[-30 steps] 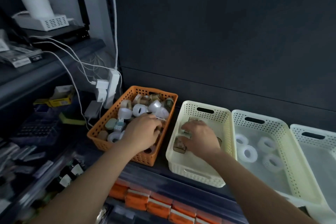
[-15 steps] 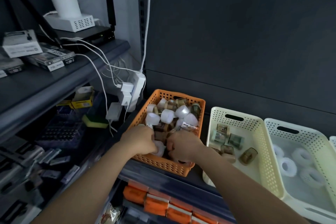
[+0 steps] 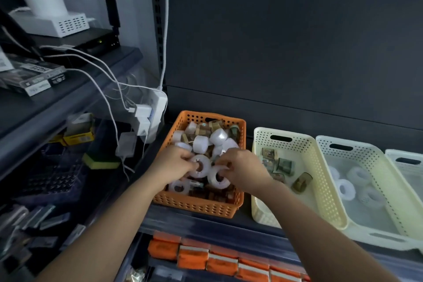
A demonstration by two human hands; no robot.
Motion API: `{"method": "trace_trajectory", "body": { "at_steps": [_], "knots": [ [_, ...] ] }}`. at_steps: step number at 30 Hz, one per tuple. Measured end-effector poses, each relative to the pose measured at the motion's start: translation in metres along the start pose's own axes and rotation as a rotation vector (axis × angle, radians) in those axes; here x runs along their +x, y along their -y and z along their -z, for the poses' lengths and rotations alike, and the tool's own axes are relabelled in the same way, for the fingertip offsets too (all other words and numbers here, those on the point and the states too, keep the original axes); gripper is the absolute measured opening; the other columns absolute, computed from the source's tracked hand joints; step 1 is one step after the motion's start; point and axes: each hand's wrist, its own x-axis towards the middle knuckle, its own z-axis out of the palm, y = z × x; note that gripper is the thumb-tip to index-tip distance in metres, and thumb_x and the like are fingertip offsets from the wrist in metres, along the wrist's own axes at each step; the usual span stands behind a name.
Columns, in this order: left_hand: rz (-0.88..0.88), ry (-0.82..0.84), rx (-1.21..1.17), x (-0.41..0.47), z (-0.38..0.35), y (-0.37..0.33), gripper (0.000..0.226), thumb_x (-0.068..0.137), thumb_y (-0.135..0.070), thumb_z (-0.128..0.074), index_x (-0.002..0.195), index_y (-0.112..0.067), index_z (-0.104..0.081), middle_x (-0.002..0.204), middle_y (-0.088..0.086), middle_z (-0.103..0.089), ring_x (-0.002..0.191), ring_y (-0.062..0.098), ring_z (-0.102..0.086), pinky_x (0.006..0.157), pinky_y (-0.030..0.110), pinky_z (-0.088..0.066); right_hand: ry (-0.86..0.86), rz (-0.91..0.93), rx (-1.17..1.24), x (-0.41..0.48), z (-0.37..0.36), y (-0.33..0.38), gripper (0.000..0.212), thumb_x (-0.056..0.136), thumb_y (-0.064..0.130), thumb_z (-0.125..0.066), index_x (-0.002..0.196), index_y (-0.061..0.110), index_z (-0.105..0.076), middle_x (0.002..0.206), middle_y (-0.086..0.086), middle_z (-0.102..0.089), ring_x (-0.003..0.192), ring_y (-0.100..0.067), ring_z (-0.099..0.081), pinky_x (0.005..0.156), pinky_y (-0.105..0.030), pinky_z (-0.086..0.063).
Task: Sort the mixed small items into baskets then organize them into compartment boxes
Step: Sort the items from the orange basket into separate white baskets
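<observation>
An orange basket (image 3: 194, 204) on the shelf holds a mixed heap of white tape rolls and small brownish items. Both hands are inside it. My left hand (image 3: 172, 162) pinches a white tape roll (image 3: 202, 168) lifted above the heap. My right hand (image 3: 242, 170) grips a second white tape roll (image 3: 216, 181) just beside it. A cream basket (image 3: 320, 181) to the right holds several small brown-green items. The white basket (image 3: 377, 158) beyond it holds several white rolls.
Another white basket (image 3: 409, 162) shows at the far right edge. A power strip (image 3: 155, 110) with chargers and white cables hangs left of the orange basket. Left shelves carry boxes and a sponge (image 3: 100, 162). Orange packets (image 3: 206, 258) lie in a drawer below.
My right hand left the cream basket and came into the orange one. Both hands have since each taken hold of a white roll. The view shifted left.
</observation>
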Motion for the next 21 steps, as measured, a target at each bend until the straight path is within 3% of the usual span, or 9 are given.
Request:
{"method": "trace_trajectory", "body": {
  "at_steps": [2,4,6,8,12,14,15,21],
  "knots": [
    [-0.034,-0.039,-0.119,0.003,-0.007,-0.010,0.023,0.086,-0.018,-0.069,0.109,-0.018,-0.069,0.088,0.003,-0.071,0.074,0.019,-0.069,0.064,0.033,-0.058,-0.125,-0.085,0.063,-0.008,0.008,-0.009,0.022,0.085,0.018,-0.065,0.105,0.023,-0.073,0.102,0.002,-0.067,0.091,-0.016,-0.061,0.078,-0.030,-0.051],
    [-0.079,-0.065,-0.205,0.007,-0.017,-0.024,0.032,0.086,-0.021,-0.071,0.116,-0.029,-0.063,0.090,-0.002,-0.069,0.071,0.012,-0.069,0.063,0.024,-0.055,-0.236,-0.166,0.109,-0.019,0.016,-0.020,0.020,0.085,0.018,-0.067,0.103,0.021,-0.074,0.098,0.003,-0.067,0.086,-0.012,-0.060,0.073,-0.020,-0.046],
    [-0.126,-0.090,-0.261,0.010,-0.031,-0.043,0.028,0.084,-0.022,-0.072,0.108,-0.032,-0.062,0.089,-0.002,-0.069,0.072,0.011,-0.069,0.066,0.028,-0.058,-0.329,-0.238,0.134,-0.031,0.027,-0.031,0.015,0.085,0.018,-0.067,0.098,0.021,-0.075,0.091,0.006,-0.068,0.078,-0.007,-0.058,0.066,-0.013,-0.041],
    [-0.155,-0.108,-0.302,0.012,-0.049,-0.065,0.024,0.083,-0.022,-0.073,0.098,-0.035,-0.059,0.089,-0.003,-0.068,0.071,0.012,-0.069,0.067,0.032,-0.059,-0.389,-0.313,0.161,-0.046,0.040,-0.043,0.012,0.083,0.019,-0.068,0.093,0.022,-0.075,0.084,0.009,-0.068,0.073,-0.007,-0.058,0.064,-0.018,-0.043],
    [-0.230,-0.079,-0.351,0.014,-0.092,-0.112,0.019,0.085,-0.017,-0.071,0.093,-0.030,-0.059,0.090,0.001,-0.069,0.071,0.016,-0.068,0.058,0.029,-0.056,-0.458,-0.444,0.195,-0.080,0.067,-0.078,0.011,0.080,0.021,-0.071,0.090,0.021,-0.075,0.084,0.010,-0.069,0.072,-0.010,-0.060,0.067,-0.027,-0.047],
    [-0.261,-0.055,-0.333,0.014,-0.117,-0.135,0.018,0.086,-0.016,-0.069,0.094,-0.030,-0.059,0.089,0.004,-0.068,0.075,0.022,-0.067,0.068,0.041,-0.055,-0.480,-0.496,0.188,-0.101,0.079,-0.102,0.016,0.081,0.022,-0.070,0.096,0.022,-0.075,0.090,0.008,-0.071,0.072,-0.008,-0.060,0.069,-0.026,-0.049],
    [-0.277,-0.049,-0.300,0.014,-0.131,-0.146,0.017,0.086,-0.018,-0.068,0.093,-0.031,-0.060,0.088,0.001,-0.067,0.077,0.023,-0.067,0.070,0.040,-0.054,-0.477,-0.511,0.171,-0.112,0.085,-0.114,0.018,0.082,0.023,-0.069,0.099,0.022,-0.074,0.091,0.009,-0.070,0.072,-0.006,-0.060,0.069,-0.024,-0.048],
    [-0.356,-0.048,-0.031,0.008,-0.216,-0.203,0.012,0.084,-0.029,-0.067,0.093,-0.034,-0.064,0.080,-0.014,-0.065,0.071,0.001,-0.060,0.060,0.022,-0.043,-0.367,-0.588,0.081,-0.170,0.111,-0.190,0.015,0.082,0.021,-0.069,0.096,0.021,-0.067,0.086,0.010,-0.064,0.077,-0.013,-0.059,0.064,-0.022,-0.041]
  ]
}}
